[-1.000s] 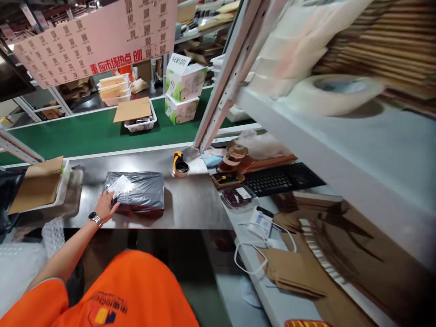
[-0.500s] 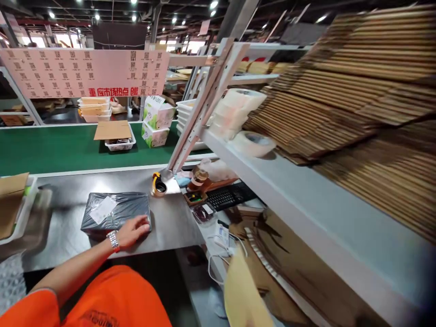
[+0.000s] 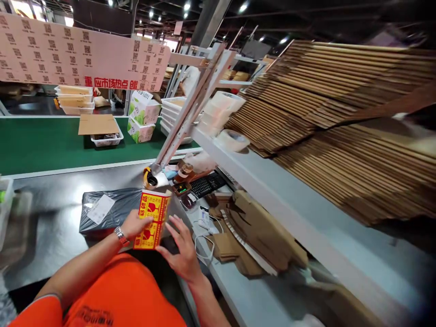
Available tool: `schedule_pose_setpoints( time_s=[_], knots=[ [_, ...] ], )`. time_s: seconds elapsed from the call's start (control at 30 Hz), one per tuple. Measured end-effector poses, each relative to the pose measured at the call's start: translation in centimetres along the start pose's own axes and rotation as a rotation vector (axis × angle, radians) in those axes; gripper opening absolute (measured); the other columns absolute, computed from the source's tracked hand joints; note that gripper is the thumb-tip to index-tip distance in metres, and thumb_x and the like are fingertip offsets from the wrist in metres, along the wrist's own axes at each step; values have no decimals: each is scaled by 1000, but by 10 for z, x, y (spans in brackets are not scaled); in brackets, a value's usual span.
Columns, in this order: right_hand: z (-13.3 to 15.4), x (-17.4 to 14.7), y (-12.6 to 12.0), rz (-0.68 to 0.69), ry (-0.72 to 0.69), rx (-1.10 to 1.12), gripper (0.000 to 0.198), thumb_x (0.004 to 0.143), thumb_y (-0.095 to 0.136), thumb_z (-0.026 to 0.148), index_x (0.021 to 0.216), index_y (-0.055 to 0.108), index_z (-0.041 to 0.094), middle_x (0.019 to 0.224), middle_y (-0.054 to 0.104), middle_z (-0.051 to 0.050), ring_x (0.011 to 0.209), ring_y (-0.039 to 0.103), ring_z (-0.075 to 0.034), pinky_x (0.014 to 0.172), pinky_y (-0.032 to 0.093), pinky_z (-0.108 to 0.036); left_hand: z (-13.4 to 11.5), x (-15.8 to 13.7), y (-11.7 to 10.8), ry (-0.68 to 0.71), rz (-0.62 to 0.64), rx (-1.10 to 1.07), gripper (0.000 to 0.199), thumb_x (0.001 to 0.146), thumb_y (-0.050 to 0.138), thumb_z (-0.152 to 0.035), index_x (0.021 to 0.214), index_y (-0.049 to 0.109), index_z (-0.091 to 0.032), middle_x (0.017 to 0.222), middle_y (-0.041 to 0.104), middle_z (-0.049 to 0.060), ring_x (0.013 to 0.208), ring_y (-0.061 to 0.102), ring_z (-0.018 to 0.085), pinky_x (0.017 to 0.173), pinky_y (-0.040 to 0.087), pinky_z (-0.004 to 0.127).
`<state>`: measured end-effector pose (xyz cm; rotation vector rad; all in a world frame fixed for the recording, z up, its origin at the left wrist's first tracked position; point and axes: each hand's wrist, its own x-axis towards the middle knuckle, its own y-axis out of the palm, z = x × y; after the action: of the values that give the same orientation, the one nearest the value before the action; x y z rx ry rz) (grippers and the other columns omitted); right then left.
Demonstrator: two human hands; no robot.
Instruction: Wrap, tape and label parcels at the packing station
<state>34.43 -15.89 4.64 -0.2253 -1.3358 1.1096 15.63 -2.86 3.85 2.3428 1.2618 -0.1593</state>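
A sheet of red and yellow fragile stickers (image 3: 150, 227), printed with wineglass signs, is pinched in my left hand (image 3: 134, 227), the thumb lying over its face. My right hand (image 3: 182, 250) is at the sheet's right edge with its fingers spread; whether a fingertip touches the sheet I cannot tell. Behind and left of the sheet lies a package wrapped in black plastic (image 3: 119, 204), flat on the metal table (image 3: 51, 195). It bears a white label (image 3: 101, 209), and its right end is hidden by the sheet.
A tape dispenser (image 3: 150, 179) stands behind the package. The green conveyor belt (image 3: 41, 141) carries white trays and boxes. To the right, a shelf (image 3: 272, 181) holds tape rolls (image 3: 233, 141) and stacked flat cardboard (image 3: 340, 91). A keyboard (image 3: 206, 184) sits beneath it.
My right hand has come in from the right. The sticker sheet is now in front of the package, and my left hand has left the package to hold it. The view has shifted right.
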Motion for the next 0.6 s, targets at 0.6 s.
schedule_pose_setpoints(
  time_s=[0.6],
  knots=[
    [-31,55,19,366,-32,105,88,102,73,51,176,34,24,180,31,-22,169,29,-39,134,32,-70,-21,-42,-23,-32,162,-33,62,57,104,-52,98,80,-12,97,83,10,77,76,19,76,60,30]
  ],
)
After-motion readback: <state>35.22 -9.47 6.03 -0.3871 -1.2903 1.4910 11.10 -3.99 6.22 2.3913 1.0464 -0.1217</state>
